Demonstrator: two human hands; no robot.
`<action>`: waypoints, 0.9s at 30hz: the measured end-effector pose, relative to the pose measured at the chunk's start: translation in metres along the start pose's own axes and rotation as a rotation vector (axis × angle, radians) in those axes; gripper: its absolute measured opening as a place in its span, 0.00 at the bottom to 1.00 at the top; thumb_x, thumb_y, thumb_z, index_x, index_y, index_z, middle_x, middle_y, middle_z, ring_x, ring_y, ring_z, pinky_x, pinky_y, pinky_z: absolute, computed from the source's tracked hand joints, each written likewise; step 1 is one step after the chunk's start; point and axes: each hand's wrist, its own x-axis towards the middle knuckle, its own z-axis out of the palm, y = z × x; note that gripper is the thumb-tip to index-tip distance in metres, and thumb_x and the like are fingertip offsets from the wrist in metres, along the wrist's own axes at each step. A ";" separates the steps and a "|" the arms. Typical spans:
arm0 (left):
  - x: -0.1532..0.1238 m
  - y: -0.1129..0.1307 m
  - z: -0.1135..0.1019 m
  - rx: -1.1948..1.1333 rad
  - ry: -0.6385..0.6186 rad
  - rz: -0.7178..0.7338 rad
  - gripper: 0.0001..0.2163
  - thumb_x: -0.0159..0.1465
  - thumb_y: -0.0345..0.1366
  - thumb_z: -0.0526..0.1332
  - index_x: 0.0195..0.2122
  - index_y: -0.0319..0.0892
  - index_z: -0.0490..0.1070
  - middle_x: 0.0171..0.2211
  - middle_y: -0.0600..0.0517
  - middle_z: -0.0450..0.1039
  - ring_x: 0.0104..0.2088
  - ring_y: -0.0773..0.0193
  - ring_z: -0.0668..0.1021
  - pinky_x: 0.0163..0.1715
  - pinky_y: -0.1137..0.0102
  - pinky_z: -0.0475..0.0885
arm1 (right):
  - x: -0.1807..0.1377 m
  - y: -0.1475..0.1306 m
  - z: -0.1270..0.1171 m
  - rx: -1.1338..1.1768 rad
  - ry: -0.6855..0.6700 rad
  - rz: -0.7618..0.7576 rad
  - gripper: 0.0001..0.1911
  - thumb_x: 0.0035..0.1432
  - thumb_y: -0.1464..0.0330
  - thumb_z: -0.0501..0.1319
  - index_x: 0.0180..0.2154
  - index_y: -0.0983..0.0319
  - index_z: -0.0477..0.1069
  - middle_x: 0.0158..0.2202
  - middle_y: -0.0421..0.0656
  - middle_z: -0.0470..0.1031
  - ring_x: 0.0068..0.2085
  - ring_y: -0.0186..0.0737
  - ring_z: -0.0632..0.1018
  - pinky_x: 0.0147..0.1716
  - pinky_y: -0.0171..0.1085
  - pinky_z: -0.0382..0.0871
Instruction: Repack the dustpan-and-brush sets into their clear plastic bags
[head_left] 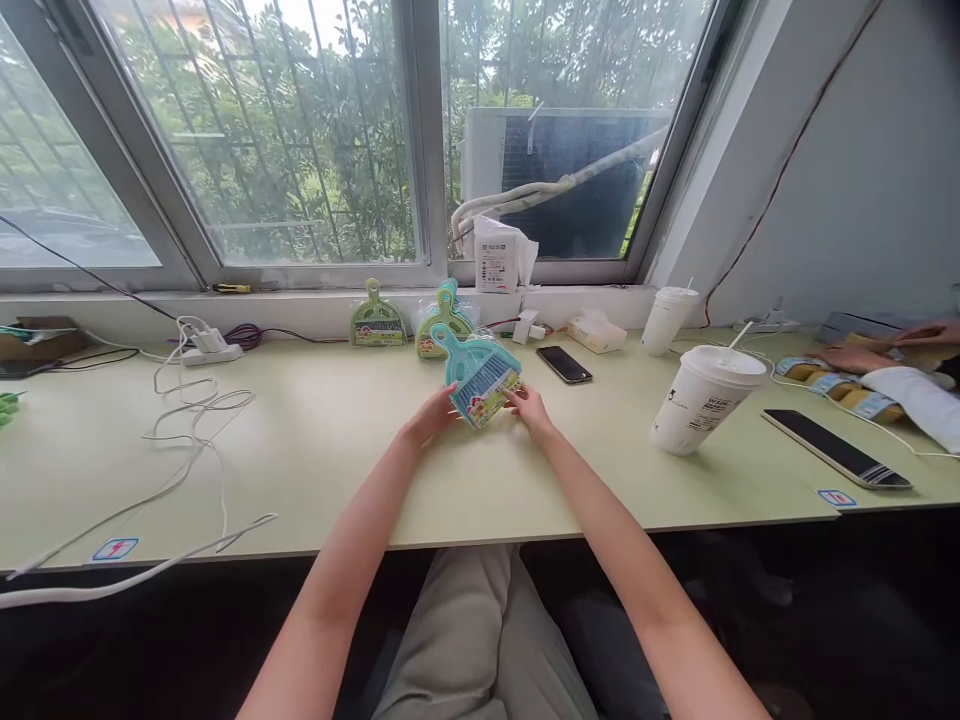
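Both my hands hold a small teal brush-and-dustpan set (478,375) in clear wrapping, just above the pale green table (337,440). My left hand (433,412) grips its left edge with fingers curled. My right hand (529,406) pinches its right lower corner. Two more packaged sets, one green (376,320) and one yellow-green with a teal handle (442,322), lean against the window ledge behind it.
A black phone (564,364), tissue pack (595,331) and two lidded paper cups (703,398) (667,320) lie to the right. Another phone (834,447) sits near the front edge. White cables and a power strip (210,350) spread on the left. Another person's hands (862,355) work at far right.
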 end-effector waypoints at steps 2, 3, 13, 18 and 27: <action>-0.003 0.005 -0.001 0.081 -0.076 -0.004 0.21 0.61 0.53 0.57 0.47 0.45 0.73 0.42 0.48 0.77 0.47 0.57 0.77 0.48 0.64 0.69 | 0.000 -0.003 -0.003 -0.006 0.070 0.012 0.23 0.39 0.58 0.70 0.36 0.61 0.65 0.36 0.44 0.77 0.32 0.38 0.76 0.28 0.34 0.63; -0.004 0.006 -0.002 0.118 -0.092 0.008 0.20 0.61 0.53 0.56 0.45 0.45 0.74 0.41 0.48 0.78 0.46 0.57 0.77 0.49 0.64 0.69 | -0.001 -0.004 -0.004 0.006 0.090 0.005 0.24 0.39 0.58 0.70 0.36 0.60 0.64 0.37 0.44 0.77 0.34 0.38 0.76 0.28 0.34 0.63; 0.017 -0.001 -0.028 0.263 0.411 0.104 0.27 0.55 0.61 0.58 0.33 0.39 0.76 0.36 0.43 0.78 0.40 0.55 0.77 0.43 0.64 0.68 | -0.006 -0.025 -0.011 0.010 -0.008 0.000 0.24 0.34 0.61 0.74 0.34 0.61 0.70 0.32 0.44 0.78 0.30 0.42 0.76 0.29 0.38 0.64; 0.019 0.009 -0.045 0.316 0.577 0.252 0.31 0.57 0.63 0.54 0.33 0.36 0.76 0.36 0.39 0.77 0.37 0.54 0.79 0.42 0.63 0.68 | -0.007 -0.027 -0.012 0.002 -0.060 0.007 0.25 0.35 0.60 0.74 0.36 0.62 0.72 0.31 0.44 0.79 0.28 0.40 0.77 0.29 0.37 0.63; -0.003 0.023 -0.053 0.775 0.562 0.419 0.27 0.61 0.58 0.52 0.41 0.40 0.77 0.43 0.44 0.77 0.46 0.53 0.77 0.46 0.64 0.70 | -0.006 -0.025 -0.019 -0.084 -0.242 -0.023 0.25 0.39 0.60 0.72 0.40 0.63 0.75 0.32 0.44 0.79 0.28 0.32 0.72 0.26 0.32 0.61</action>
